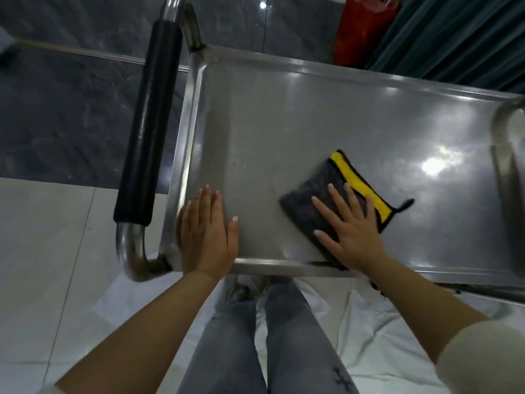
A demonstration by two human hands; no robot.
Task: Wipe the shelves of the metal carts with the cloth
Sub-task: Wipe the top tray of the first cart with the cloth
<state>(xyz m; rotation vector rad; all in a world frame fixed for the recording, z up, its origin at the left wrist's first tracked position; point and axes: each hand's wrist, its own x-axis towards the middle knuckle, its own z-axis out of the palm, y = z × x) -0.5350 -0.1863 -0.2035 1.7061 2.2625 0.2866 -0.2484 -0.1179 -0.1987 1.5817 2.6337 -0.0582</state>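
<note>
While the left hand [206, 231] rests flat on the cart [181, 155] shelf [284, 123], apparently steadying it, the right hand [348, 226], fingers spread, presses the cloth [309, 207] near the front edge.

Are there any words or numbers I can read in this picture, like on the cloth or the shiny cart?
No words or numbers can be read.
Grey and yellow cloth: no label visible.
Shiny metal cart top shelf: only light reflections.
Black padded cart handle: plain.
Grey jeans: a small dark cross mark, not a letter.
Red object: too blurred.
</note>
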